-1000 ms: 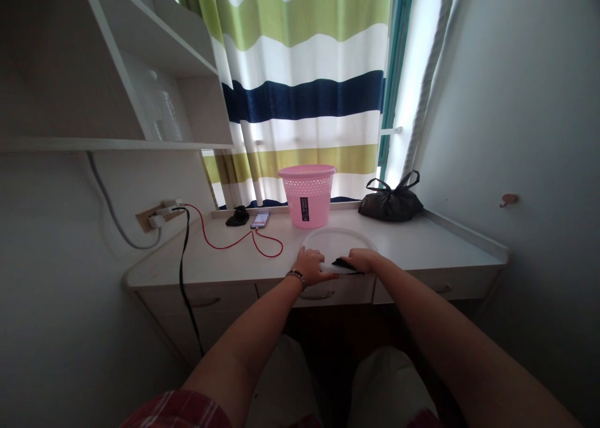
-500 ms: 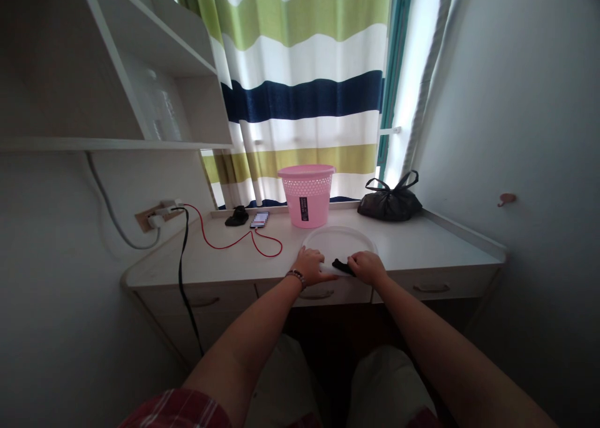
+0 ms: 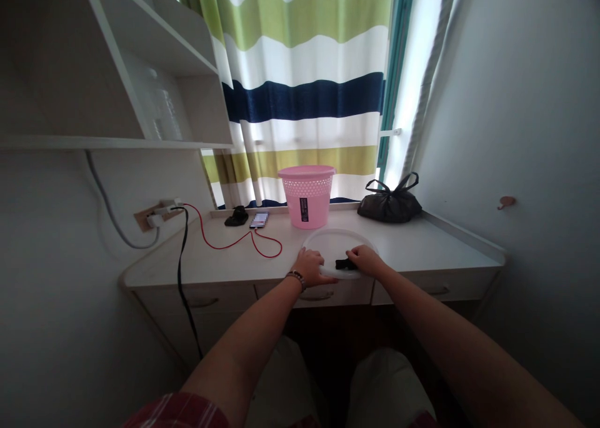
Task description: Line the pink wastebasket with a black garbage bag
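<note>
Holding translucent round lid (image 3: 332, 243) at middle of front edge of tabletop (image 3: 426, 247), poking slightly past it. Clamping its near-left rim in left hand (image 3: 312, 267), digits bent around it. Pinching small black cloth (image 3: 344, 264) in right hand (image 3: 368, 261), fingers curled, over lid's near-right part. See pink wastebasket (image 3: 319, 203) upright behind lid, close to back edge. See knotted black plastic bag (image 3: 390, 207) by back right corner. See phone (image 3: 259, 220) left of wastebasket, screen lit, plugged into red cable (image 3: 222, 248), plus crumpled black item (image 3: 237, 216) just left of it, toward back left corner; can't tell what.
</note>
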Demonstrator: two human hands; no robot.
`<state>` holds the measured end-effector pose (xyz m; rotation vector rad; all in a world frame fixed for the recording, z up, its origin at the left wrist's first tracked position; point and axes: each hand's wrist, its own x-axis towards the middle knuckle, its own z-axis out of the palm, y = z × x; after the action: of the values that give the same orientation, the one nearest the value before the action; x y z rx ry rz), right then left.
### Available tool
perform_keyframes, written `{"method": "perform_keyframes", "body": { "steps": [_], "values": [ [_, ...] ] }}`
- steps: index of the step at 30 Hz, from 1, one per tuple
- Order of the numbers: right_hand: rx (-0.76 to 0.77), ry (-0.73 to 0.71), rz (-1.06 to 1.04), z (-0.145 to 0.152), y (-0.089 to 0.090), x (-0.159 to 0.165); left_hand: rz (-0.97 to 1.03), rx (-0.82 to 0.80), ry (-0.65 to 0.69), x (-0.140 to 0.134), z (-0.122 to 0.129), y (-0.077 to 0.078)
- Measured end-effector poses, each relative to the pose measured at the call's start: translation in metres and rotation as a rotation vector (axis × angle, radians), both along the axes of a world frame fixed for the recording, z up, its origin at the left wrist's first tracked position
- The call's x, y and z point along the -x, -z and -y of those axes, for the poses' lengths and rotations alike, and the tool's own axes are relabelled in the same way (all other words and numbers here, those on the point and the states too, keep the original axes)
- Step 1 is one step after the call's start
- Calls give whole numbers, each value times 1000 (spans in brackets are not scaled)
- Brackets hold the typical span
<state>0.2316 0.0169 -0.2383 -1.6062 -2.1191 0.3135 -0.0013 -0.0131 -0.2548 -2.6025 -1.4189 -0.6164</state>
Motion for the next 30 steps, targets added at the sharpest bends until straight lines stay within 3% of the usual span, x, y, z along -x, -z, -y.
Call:
{"method": "perform_keyframes", "body": {
  "steps": [5,8,12,14,18,23,30],
  "values": [
    [-169,145,-260,-7,-8,11,-19,-7,-21,1,-1,1],
    [-260,57,-295,4,-13,21,-12,-11,-7,1,-2,2],
    [-199,-314,-66,35,-14,36,-10,-19,-12,4,-3,4],
    [-195,-414,66,48,-12,39,-56,-23,-2,5,-4,5],
    [-179,-401,219,59,-14,31,-113,-37,8,5,-5,5],
    [-68,-441,366,51,-26,6,-87,-32,7,2,-3,2],
    [69,-419,394,39,-46,-28,-37,-41,-13,1,-3,4]
  ]
}}
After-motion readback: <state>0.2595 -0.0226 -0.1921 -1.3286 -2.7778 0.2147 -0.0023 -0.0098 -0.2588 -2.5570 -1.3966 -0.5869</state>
